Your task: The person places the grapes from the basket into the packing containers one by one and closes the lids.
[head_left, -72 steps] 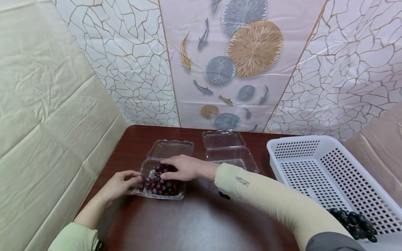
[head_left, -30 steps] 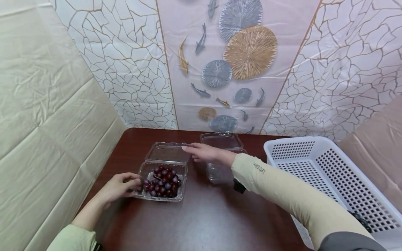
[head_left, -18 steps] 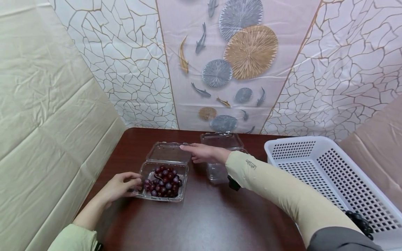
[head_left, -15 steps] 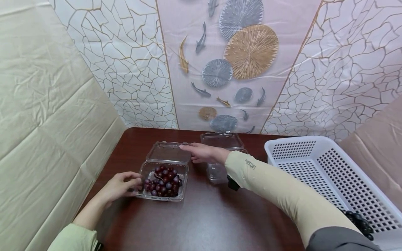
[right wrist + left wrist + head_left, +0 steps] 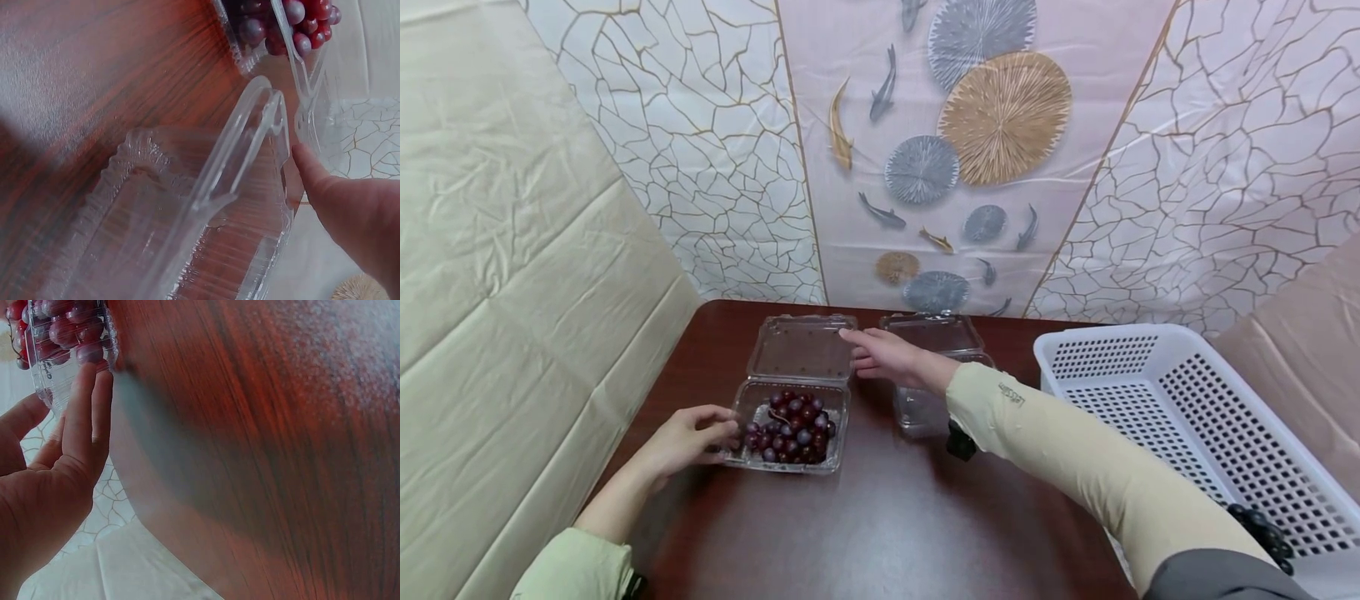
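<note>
Clear box (image 5: pixel 790 469) lay open in front of you, somewhat to the left, near a second box (image 5: pixel 917 410). Its tilted lid (image 5: pixel 801 350) had your right hand (image 5: pixel 889 356) at the right edge, fingers straight and slightly apart (they did not look clamped). Your left hand (image 5: pixel 687 437) touched the left side, fingers nearly straight. You seemed to be at the step with the lid; the next move probably called for folding it gently over the red grapes (image 5: pixel 795 429) inside.

You get a bright head view, with pale glare on the near tabletop (image 5: pixel 880 533) and soft shadows by your left hand (image 5: pixel 687 443). Your wrist views run dimmer, softer — speckled glare in both, a broad shadow crossing the left.
</note>
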Demonstrator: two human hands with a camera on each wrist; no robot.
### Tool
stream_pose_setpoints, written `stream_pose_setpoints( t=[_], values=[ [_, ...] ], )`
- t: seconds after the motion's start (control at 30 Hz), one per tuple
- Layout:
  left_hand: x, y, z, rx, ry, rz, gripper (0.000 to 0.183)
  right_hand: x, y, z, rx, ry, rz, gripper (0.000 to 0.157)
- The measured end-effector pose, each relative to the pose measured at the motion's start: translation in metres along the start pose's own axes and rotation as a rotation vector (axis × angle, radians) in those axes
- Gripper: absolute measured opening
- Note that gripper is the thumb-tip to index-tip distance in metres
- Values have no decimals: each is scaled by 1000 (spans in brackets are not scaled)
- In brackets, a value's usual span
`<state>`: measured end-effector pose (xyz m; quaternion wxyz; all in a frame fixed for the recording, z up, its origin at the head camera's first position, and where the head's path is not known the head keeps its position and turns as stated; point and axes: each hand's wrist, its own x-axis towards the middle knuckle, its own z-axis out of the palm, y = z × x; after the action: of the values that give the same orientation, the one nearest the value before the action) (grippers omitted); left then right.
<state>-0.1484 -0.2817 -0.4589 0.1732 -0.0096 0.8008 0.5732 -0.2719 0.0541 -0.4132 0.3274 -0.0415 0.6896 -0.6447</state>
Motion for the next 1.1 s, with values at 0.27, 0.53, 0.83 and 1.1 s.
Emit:
stream_pose_setpoints(
  t=[0.27,0.53,0.83,1.1],
  values=[
    [0,-1,-1,7,-3,-5,40,-2,-1,-3,88,-24,-27,69],
    [1,1,-1,20,2,-10,41,-12,-4,-10,152,-80,-21,80],
    [0,1,0,26,13,-19,41,-21,-5,-12,135,-174,-52,81],
    [0,1,1,17,16,-25,41,-30,-6,-10,11,-204,-90,77]
  ],
)
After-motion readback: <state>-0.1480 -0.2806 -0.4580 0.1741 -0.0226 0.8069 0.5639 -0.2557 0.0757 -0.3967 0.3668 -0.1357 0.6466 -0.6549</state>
